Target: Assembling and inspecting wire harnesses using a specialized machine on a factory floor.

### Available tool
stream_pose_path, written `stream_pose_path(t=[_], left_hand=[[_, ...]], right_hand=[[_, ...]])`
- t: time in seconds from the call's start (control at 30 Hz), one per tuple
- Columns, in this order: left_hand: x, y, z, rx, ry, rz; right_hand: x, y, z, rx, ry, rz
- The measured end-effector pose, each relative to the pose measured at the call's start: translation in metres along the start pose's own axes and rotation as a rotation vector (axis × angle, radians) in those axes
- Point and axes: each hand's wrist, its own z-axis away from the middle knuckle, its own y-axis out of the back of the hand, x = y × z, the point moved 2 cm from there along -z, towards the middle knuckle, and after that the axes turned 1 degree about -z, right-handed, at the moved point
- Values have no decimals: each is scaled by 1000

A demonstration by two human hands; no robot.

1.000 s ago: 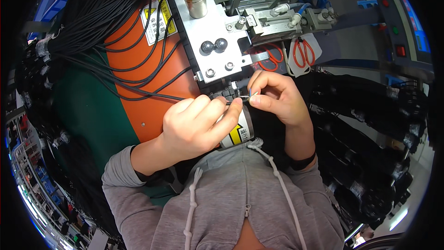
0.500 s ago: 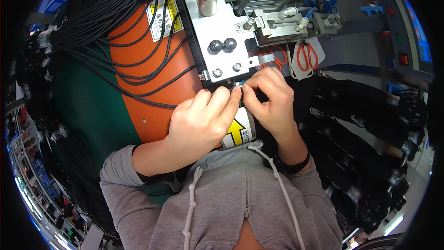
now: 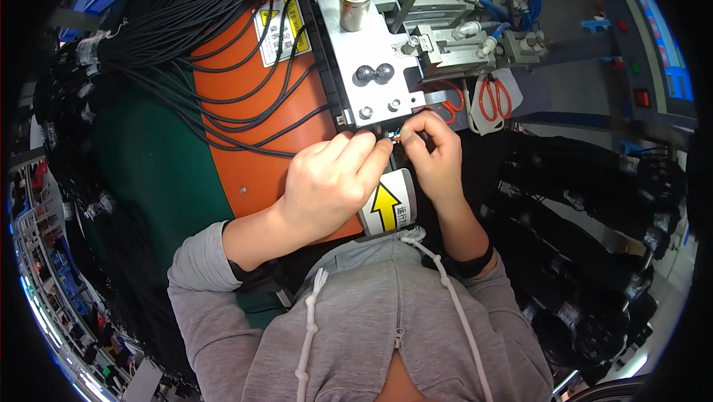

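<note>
Two hands meet under the grey metal press (image 3: 371,67): the left hand (image 3: 330,179) and the right hand (image 3: 434,157) each pinch the thin cable end (image 3: 396,137) with narrow fingertips, at 12 o'clock from the yellow arrow label (image 3: 388,205). To do it well, I think the small coloured wires must stay straight and level with the slot. The black cables (image 3: 245,97) at 9 o'clock should stay away.

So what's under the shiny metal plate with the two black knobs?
Just below the metal plate, both hands' fingers pinch small coloured wire ends. The fingers cover whatever they plug into.
</note>
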Motion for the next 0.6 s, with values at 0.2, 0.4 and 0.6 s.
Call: stream_pose_path(t=[0.2,0.4,0.6], left_hand=[[-2,0,3,24,20,6],[-5,-1,1,52,38,50],[-1,9,4,48,53,-21]], right_hand=[[-9,2,-1,-13,132,148],[-2,-1,0,18,-105,35],[-6,-6,1,131,217,151]])
